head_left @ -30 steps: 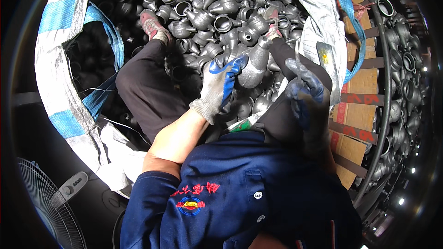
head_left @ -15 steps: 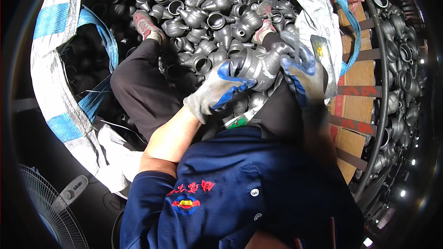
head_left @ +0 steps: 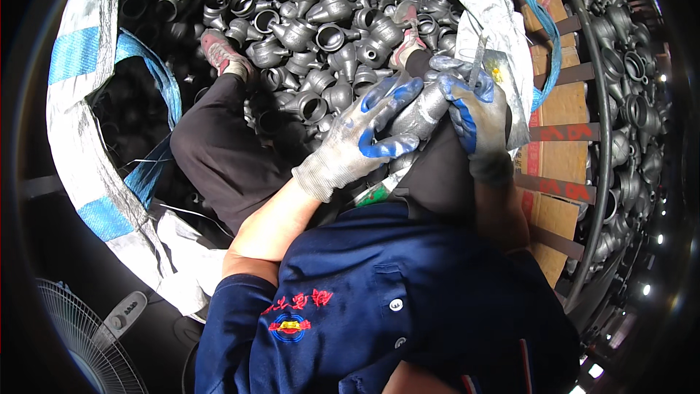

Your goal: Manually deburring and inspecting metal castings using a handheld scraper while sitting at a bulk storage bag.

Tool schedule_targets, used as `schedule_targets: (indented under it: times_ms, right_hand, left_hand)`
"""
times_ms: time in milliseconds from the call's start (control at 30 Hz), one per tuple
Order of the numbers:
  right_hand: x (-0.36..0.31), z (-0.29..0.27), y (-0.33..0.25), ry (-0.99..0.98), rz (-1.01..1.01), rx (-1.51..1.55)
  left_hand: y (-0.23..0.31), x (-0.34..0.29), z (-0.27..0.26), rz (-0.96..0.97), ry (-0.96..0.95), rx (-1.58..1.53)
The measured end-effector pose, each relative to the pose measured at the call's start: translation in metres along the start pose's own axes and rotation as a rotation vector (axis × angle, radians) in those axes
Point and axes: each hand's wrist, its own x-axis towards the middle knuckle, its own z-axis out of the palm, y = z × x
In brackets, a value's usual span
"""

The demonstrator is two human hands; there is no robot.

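Note:
A grey metal casting point(head_left: 421, 112) lies across my right thigh, its rounded body tilted. My left hand point(head_left: 357, 128), in a white and blue work glove, wraps its thumb and fingers around the near side of it. My right hand point(head_left: 475, 109), gloved alike, is closed on a thin flat metal tool point(head_left: 479, 60) like a file, whose strip sticks up above the fingers. These fingers are right beside the casting's far end and partly cover it. Whether the tool touches the casting cannot be made out.
Many similar castings point(head_left: 332, 36) fill the large white woven bag point(head_left: 69, 131) around my legs. A blue strap point(head_left: 536, 7) hangs at right. Beyond are cardboard and dark slats point(head_left: 561, 131), then more castings point(head_left: 631, 131). A fan point(head_left: 87, 335) stands at lower left.
The casting has been turned, and its ringed wide end no longer shows. My left hand has moved up, its fingers more spread over the casting. The tool, blurred before, is now sharp.

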Motion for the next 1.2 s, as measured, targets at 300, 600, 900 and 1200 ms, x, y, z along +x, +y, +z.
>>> schedule_targets:
  times_ms: [300,600,900,1200]
  right_hand:
    - [0.000,-0.005,-0.001,0.220,0.129,0.246]
    - [0.009,-0.010,0.017,0.248,0.188,0.313]
    - [0.000,0.006,0.020,0.105,-0.059,0.098]
    - [0.000,0.007,0.020,0.140,-0.033,0.053]
  left_hand:
    - [-0.005,-0.004,-0.003,-0.527,0.440,-0.912]
    - [-0.012,-0.006,0.005,-0.838,0.416,-1.296]
    - [-0.018,-0.005,0.007,-0.705,0.280,-1.151]
    - [-0.026,-0.011,0.009,-0.681,0.266,-1.119]
